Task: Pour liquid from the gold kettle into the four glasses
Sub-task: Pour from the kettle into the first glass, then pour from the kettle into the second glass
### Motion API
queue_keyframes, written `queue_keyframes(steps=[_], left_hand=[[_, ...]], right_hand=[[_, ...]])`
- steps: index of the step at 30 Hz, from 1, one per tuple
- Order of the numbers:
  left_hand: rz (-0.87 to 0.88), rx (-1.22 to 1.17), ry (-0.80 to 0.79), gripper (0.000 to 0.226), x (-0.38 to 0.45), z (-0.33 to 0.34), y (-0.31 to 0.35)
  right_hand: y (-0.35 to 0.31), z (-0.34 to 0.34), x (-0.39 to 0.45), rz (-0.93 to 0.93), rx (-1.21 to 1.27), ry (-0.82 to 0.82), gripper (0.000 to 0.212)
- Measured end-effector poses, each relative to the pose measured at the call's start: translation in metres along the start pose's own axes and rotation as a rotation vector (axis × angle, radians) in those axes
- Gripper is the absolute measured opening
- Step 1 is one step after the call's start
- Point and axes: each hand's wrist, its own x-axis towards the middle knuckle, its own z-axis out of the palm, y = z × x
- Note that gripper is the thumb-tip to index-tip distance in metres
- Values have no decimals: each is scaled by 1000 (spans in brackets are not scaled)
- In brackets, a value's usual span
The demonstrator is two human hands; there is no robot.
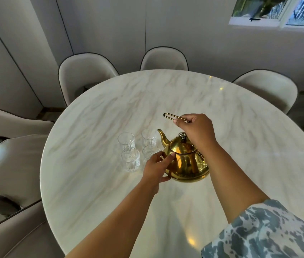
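The gold kettle [186, 162] stands upright, lid on, wire handle raised, spout toward four clear, empty glasses [130, 159] clustered just beside it.

kettle [186, 164]: polished gold metal | glasses [130, 159]: clear glass | table [91, 127]: glossy marble

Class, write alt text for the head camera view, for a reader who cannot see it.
A person's right hand grips the gold kettle's raised wire handle while the left hand steadies its body on a round marble table. Four empty clear glasses stand clustered beside the spout.
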Motion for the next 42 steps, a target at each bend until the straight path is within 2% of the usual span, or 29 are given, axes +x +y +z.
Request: queue_keyframes(steps=[7, 15, 18, 22, 27, 39, 42], left_hand=[[-38, -60, 40, 66, 27, 16, 13], [-89, -72, 86, 61, 47, 22, 11], [-83, -79, 79, 57, 49, 22, 13], [-67, -88, 74, 40, 52, 23, 16], [-74, -88, 34, 25, 52, 21, 20], [-114, -109, 28, 27, 49, 22, 19], [-115, -118, 31, 26, 48, 21, 19]], right_hand=[[-11, 7, 42, -45, -101, -105, 28], [-13, 29, 79, -53, -280, -245, 34], [-18, 35, 86, -70, -318, -261, 38], [-23, 40, 95, -79, -347, -276, 44], [-24, 43, 102, -77, -375, -297, 42], [-19, 51, 106, -68, -433, -313, 39], [-20, 53, 106, -56, -463, -311, 32]])
